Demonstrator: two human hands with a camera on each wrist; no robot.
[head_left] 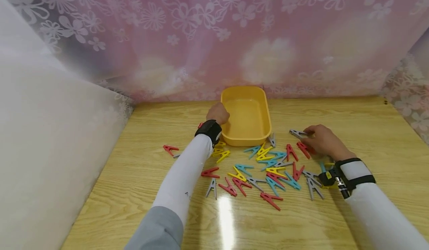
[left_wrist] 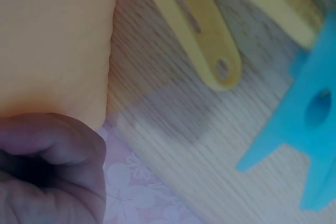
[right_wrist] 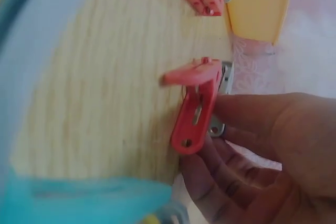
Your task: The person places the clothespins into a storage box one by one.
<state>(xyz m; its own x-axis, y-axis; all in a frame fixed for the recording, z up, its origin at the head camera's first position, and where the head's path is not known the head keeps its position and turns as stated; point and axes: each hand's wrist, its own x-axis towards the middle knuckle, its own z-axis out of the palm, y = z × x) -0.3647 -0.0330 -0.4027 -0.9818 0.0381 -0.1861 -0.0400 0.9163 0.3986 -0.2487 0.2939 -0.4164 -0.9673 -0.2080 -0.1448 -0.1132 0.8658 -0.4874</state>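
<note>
In the head view, my left hand (head_left: 218, 113) is curled at the left rim of a yellow plastic basin (head_left: 246, 142) and grips it there. The left wrist view shows those curled fingers (left_wrist: 58, 145) against the basin wall (left_wrist: 52, 40). On the right, my right hand (head_left: 323, 142) pinches a grey clothespin (head_left: 296, 133) between thumb and fingers. A red clothespin (right_wrist: 194, 119) overlaps the grey clothespin (right_wrist: 227, 74) in the right wrist view. Another red clothespin (head_left: 303, 149) lies just under that hand in the head view.
Red, yellow, blue and grey clothespins lie scattered on the wooden table (head_left: 134, 190) in front of the basin. A yellow clothespin (left_wrist: 223, 66) and a blue clothespin (left_wrist: 294, 124) lie near my left wrist. A pink floral curtain (head_left: 201, 56) hangs behind the table.
</note>
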